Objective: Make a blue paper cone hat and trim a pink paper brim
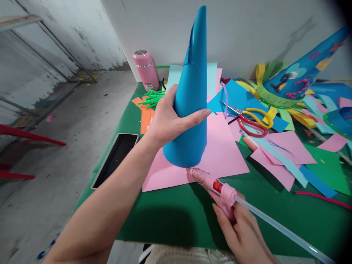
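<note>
Blue cone (pixel 192 99) standing on pink sheet (pixel 227 156); left hand (pixel 172 119) clasping cone's side, right hand (pixel 243 231) gripping glue gun (pixel 224 196), nozzle (pixel 190 169) at cone's near bottom edge. Likely best: hold cone steady, lay thin even bead along base, skin clear of hot tip.

Bare left forearm (pixel 110 198), cream garment (pixel 187 255)
The garment's pale, textured fabric shows at the bottom edge; the left hand (pixel 173 123) and right hand (pixel 240 229) are bare, with slender fingers.
</note>
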Demonstrator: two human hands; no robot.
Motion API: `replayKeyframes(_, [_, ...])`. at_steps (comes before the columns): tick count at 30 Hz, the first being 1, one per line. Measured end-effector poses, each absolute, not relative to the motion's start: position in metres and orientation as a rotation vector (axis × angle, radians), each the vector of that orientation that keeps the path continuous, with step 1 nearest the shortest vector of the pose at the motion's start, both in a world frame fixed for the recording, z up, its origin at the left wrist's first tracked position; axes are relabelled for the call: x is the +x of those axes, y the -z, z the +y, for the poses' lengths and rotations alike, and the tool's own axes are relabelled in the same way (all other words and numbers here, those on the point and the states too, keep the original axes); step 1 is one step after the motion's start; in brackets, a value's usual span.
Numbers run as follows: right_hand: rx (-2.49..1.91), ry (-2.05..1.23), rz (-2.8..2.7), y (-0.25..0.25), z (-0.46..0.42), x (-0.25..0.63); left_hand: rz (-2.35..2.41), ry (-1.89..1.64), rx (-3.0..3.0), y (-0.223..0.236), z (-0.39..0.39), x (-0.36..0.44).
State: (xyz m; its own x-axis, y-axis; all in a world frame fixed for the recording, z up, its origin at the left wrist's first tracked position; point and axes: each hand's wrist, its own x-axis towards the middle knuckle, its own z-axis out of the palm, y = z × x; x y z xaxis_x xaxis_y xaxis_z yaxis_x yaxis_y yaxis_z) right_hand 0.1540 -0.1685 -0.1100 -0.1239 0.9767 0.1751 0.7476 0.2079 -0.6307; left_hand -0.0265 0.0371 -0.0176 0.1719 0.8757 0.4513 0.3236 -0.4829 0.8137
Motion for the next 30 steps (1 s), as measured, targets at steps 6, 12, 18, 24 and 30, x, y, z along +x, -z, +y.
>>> replayKeyframes(6, [-1.589, -0.560, -1.934, 0.1104, -0.1687, 0.1521, 1.145, -1.293, 1.916, 0.0177, 0.0352, -0.0265])
replayKeyframes(12, [-1.549, -0.584, -1.935, 0.1110, -0.1666, 0.1503, 1.135, -1.290, 1.923, 0.0179, 0.0349, -0.0265])
replayKeyframes(18, [-1.555, -0.550, -1.936, 0.1111, -0.1677, 0.1505, 1.139, -1.290, 1.921, 0.0176, 0.0349, -0.0262])
replayKeyframes(24, [-1.584, -0.515, -1.918, 0.1119, -0.1706, 0.1526, 1.126, -1.303, 1.906, 0.0178, 0.0343, -0.0266])
replayKeyframes(30, [-1.596, -0.459, -1.910, 0.1077, -0.1672, 0.1504, 1.119, -1.298, 1.893, 0.0176, 0.0331, -0.0258])
